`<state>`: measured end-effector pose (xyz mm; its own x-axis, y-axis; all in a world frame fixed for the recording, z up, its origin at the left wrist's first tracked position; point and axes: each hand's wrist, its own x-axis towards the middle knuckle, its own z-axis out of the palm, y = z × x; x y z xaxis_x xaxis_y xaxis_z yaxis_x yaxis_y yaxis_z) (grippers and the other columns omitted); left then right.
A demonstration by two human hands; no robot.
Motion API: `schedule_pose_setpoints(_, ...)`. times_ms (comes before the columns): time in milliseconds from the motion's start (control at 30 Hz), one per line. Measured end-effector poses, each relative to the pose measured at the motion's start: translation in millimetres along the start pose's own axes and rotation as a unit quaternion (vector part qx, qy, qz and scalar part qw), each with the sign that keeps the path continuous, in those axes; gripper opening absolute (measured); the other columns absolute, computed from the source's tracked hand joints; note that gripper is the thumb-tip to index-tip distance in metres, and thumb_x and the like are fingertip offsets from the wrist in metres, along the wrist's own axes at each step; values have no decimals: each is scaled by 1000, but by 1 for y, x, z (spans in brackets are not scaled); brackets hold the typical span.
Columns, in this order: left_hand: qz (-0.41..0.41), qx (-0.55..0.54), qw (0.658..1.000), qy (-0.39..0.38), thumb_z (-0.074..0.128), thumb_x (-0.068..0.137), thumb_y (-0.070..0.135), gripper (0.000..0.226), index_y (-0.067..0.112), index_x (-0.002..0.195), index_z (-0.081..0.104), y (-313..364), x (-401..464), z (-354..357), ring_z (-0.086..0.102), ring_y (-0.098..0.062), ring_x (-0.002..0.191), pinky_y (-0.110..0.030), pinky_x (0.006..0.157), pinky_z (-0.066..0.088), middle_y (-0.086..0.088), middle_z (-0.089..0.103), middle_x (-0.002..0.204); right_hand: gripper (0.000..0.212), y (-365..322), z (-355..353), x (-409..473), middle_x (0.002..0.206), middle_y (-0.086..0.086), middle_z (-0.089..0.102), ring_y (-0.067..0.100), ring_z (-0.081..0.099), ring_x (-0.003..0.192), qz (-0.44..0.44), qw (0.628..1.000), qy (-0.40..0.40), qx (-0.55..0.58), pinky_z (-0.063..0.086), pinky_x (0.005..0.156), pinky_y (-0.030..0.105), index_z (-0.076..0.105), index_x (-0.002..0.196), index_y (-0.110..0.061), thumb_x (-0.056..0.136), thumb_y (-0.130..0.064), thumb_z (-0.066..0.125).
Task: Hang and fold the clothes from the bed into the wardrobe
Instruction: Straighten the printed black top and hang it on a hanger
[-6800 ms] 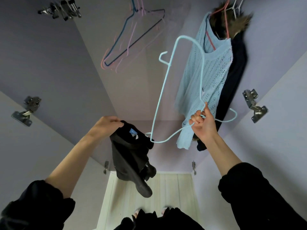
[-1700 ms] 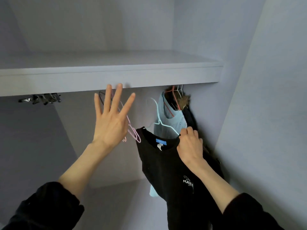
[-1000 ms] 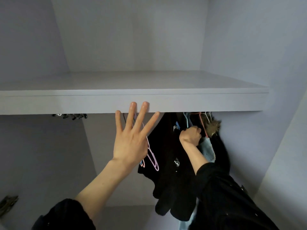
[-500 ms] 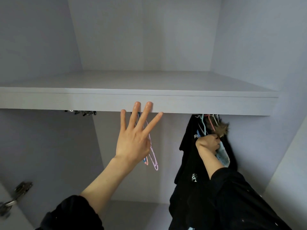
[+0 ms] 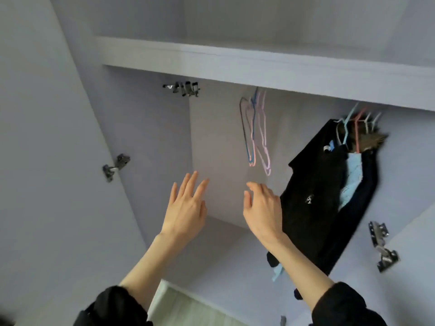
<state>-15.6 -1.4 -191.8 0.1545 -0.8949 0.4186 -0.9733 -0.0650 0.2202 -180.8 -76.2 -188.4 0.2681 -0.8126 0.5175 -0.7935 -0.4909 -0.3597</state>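
Both hands empty now. Left hand (image 5: 186, 209) is raised with fingers straight and spread, touching nothing. Right hand (image 5: 263, 209) is also free, fingers loose and slightly bent, holding nothing. Half a second ago the right hand was still up at the rail, closed around the hanger top of the black top (image 5: 315, 198); it has since let go and dropped back toward the body. The left hand has come down too, off the shelf edge (image 5: 259, 67) it was reaching toward.

Black top now hangs on its own, up and to the right of the right hand, just beside the wrist but not touched. Its hanger hook sits in the cluster of hooks (image 5: 353, 118) at the right end of the rail, against the light blue knit (image 5: 423, 171) and a dark fur-trimmed piece behind it. Garment looks tilted, though the camera tilt may cause that.

Spare empty hangers (image 5: 256, 137), pink, blue and lilac, hang above and between the two hands, well clear of both. Clip hangers (image 5: 183, 88) are further up-left of the left hand. Door hinges show on both sides.

Judgement: this garment's hang step looks finished, release is clean. Next item likely means turning back to the bed, which is not in view, or grabbing a spare hanger first.
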Motion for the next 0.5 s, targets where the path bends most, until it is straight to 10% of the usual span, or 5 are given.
schedule_pose_setpoints(267, -272, -27, 962, -30, 51, 91, 14, 44, 9, 136, 47, -91, -252, -47, 43, -29, 131, -38, 105, 36, -13, 48, 139, 35, -161, 47, -153, 99, 14, 68, 35, 65, 91, -145, 952, -206, 174, 50, 77, 42, 65, 106, -3, 84, -23, 45)
schedule_pose_setpoints(500, -504, -1, 863, 39, 49, 94, 11, 38, 5, 131, 52, -86, -529, -152, 50, -28, 123, -35, 102, 38, -13, 55, 131, 31, -294, 19, -344, 121, 9, 57, 28, 55, 110, -299, 836, -385, 254, 43, 89, 36, 54, 124, -9, 95, -18, 50)
